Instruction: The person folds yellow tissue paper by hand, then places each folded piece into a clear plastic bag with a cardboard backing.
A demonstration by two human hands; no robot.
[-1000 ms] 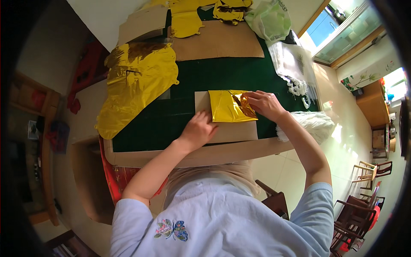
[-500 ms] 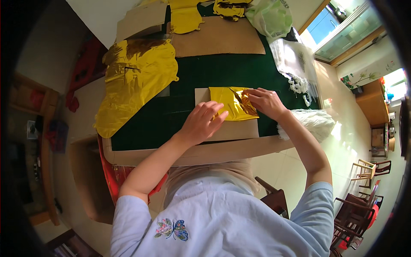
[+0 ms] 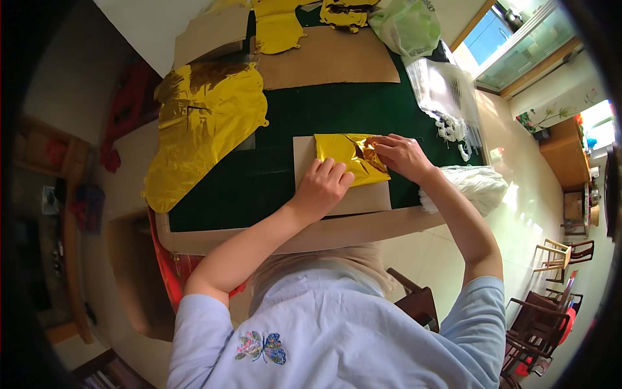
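The surface (image 3: 337, 230) in front of me is covered by a dark green mat (image 3: 272, 175), which gives a flat, even bed for pressing thin foil. To my left a big heap of flat gold foil pieces (image 3: 201, 123) spills over the surface edge, set apart from the piece I am working. At the far side lie a brown cardboard sheet (image 3: 324, 58) and more gold pieces (image 3: 278, 29), with a pale green plastic bag (image 3: 405, 26) and clear packets (image 3: 447, 91) off to the right, all well apart from my hands.

Closer in, a smaller cardboard board (image 3: 304, 155) lies flat on the mat just before me. On it sits the folded gold foil (image 3: 346, 155), kept on the board so it stays flat while I handle it. Its long axis runs left to right across me, slightly slanted, the right end nearer me and a little crumpled.

My left hand (image 3: 324, 185) lies palm down on the near left part of the foil and the board, fingers spread and flat, clasping nothing, only pressing to keep the foil from sliding. My right hand (image 3: 402, 155) has its grip pinched on the foil's crumpled right end, fingertips bent down onto it, apparently working that end.
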